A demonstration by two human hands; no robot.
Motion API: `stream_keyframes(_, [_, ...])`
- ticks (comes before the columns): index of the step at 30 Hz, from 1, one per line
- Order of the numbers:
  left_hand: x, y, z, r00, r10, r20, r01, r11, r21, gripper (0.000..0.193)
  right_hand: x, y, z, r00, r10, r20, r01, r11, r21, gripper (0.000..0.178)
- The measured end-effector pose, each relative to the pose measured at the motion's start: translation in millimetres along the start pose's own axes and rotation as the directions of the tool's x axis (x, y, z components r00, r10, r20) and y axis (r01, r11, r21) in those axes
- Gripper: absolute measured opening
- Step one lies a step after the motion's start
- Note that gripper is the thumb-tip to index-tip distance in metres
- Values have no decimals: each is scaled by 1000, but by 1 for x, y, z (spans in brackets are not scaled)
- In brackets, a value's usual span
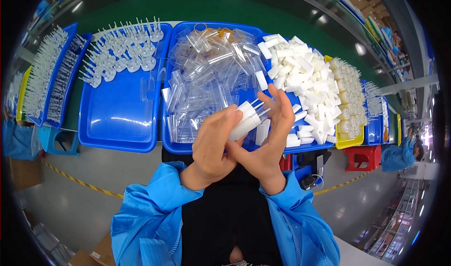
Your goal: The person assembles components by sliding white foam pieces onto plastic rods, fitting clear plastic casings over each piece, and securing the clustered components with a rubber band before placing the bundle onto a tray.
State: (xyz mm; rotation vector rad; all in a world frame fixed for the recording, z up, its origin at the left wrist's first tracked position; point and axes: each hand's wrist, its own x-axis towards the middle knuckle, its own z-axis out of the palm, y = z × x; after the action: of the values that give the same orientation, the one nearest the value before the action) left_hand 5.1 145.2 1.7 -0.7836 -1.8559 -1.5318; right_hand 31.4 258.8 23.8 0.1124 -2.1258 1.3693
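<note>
White pronged pieces (246, 121) pinched in the left hand (212, 141), above the front of the middle blue tray (178, 148)

The left hand grips them by their bodies between thumb and fingers, prongs pointing toward the right hand (265, 160), which is spread, its contact with them unclear; they look light, stiff and rather smooth, best held by the thick white bodies, since the thin prongs might bend; around them lie clear plastic sleeves (199, 85) and a heap of white blocks (307, 73), with more trays along the table, a green surface (197, 8) behind, and a grey floor (105, 205) with a red stool (362, 158) and a turquoise stool (60, 143)
</note>
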Motion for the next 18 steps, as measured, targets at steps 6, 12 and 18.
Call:
stream_keyframes(6, [-5, -4, -2, 994, -30, 109, 33, 999, -27, 84, -2, 7, 4, 996, -79, -47, 76, 995, -69, 88])
stream_keyframes(12, [-7, -2, 3, 997, -74, 3, 74, 991, -111, 79, -5, 6, 7, 965, -237, -116, 205, 950, -233, 72])
stream_keyframes(18, [8, -7, -16, 997, -75, 31, 74, 996, 54, 60, 13, 1, -9, 991, -116, 67, 122, 987, -107, 72])
